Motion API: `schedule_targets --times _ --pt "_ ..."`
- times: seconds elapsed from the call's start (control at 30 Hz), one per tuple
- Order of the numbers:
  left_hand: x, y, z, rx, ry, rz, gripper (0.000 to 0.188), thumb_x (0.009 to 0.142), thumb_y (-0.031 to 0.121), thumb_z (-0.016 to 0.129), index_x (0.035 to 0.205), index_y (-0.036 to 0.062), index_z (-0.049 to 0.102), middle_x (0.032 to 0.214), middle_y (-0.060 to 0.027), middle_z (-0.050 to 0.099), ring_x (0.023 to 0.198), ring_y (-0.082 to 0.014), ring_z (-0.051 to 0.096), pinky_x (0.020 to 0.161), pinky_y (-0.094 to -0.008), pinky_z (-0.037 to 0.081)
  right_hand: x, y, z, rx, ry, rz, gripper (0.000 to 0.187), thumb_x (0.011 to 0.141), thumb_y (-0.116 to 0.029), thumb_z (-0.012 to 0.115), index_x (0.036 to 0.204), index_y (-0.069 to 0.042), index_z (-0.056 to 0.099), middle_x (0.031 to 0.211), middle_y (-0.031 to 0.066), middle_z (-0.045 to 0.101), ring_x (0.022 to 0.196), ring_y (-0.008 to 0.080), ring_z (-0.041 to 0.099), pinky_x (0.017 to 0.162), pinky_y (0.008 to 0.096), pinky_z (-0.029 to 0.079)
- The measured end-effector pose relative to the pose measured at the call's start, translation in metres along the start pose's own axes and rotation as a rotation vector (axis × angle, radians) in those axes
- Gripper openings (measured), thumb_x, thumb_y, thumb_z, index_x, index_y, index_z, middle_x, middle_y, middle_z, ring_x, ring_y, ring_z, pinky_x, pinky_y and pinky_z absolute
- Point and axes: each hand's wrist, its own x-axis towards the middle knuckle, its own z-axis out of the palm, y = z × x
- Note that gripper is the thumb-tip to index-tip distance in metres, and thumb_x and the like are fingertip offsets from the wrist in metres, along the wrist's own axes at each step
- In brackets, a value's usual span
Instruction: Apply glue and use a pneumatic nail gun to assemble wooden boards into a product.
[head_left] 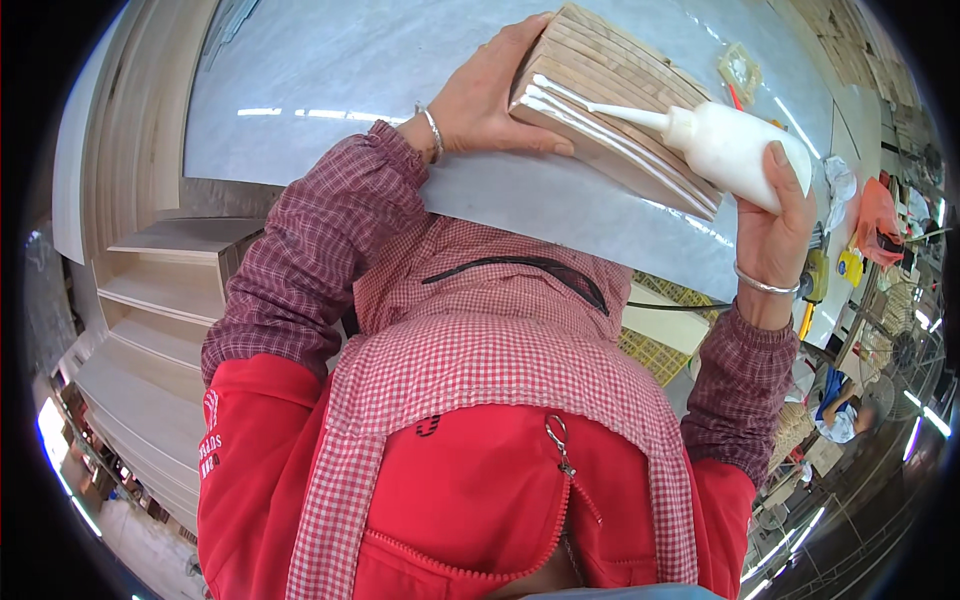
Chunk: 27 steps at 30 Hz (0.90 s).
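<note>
A stack of thin wooden boards (pixel 630 62) stands on edge over the grey tabletop, held at its left end by my left hand (pixel 492 98). My left fingers reach behind the stack and the thumb lies along its near side. White glue lines (pixel 620 150) run along the upper edges of the nearest boards. My right hand (pixel 785 215) grips a white squeeze bottle (pixel 745 150) near its base, thumb on top. The bottle lies tilted, its long nozzle (pixel 628 115) pointing left with the tip at the glue on the boards.
The grey tabletop (pixel 300 75) spreads beneath the boards. A small glue-smeared tray (pixel 740 68) sits beyond the bottle. Tall stacked panels (pixel 140 120) border the table on the left. An orange-red plastic bag (pixel 878 222) and a fan (pixel 890 350) are at right, where another person (pixel 840 410) appears farther off.
</note>
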Motion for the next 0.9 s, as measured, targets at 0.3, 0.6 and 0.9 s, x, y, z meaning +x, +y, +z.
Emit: schedule_targets --times 0.3,0.6,0.9 --pt "-0.004 -0.022 0.007 -0.115 0.022 -0.042 0.112 0.047 0.032 0.090 0.139 0.0123 0.029 0.132 -0.0117 0.046 0.116 -0.0305 0.050 0.099 -0.0389 0.040 -0.002 0.012 -0.054 -0.048 0.120 0.014 0.038 0.083 -0.011 0.061 0.113 0.009 0.049 0.105 0.0160 0.058 0.090 0.0205 0.060 0.077 0.0267 0.051" --pt "-0.009 -0.028 0.007 -0.206 -0.002 -0.214 0.106 0.047 0.026 0.090 0.136 0.0100 0.035 0.123 -0.0129 0.055 0.112 -0.0303 0.053 0.099 -0.0384 0.041 -0.015 0.014 -0.110 -0.056 0.281 0.011 0.040 0.082 -0.011 0.063 0.113 0.008 0.047 0.103 0.0158 0.057 0.086 0.0204 0.060 0.072 0.0234 0.052" --pt "-0.005 -0.023 0.007 -0.147 -0.012 -0.160 0.112 0.047 0.029 0.090 0.139 0.0109 0.029 0.129 -0.0131 0.049 0.114 -0.0312 0.051 0.099 -0.0391 0.040 -0.009 0.012 -0.087 0.073 0.266 0.035 0.041 0.083 -0.014 0.062 0.114 0.009 0.047 0.105 0.0169 0.057 0.088 0.0218 0.060 0.075 0.0276 0.052"
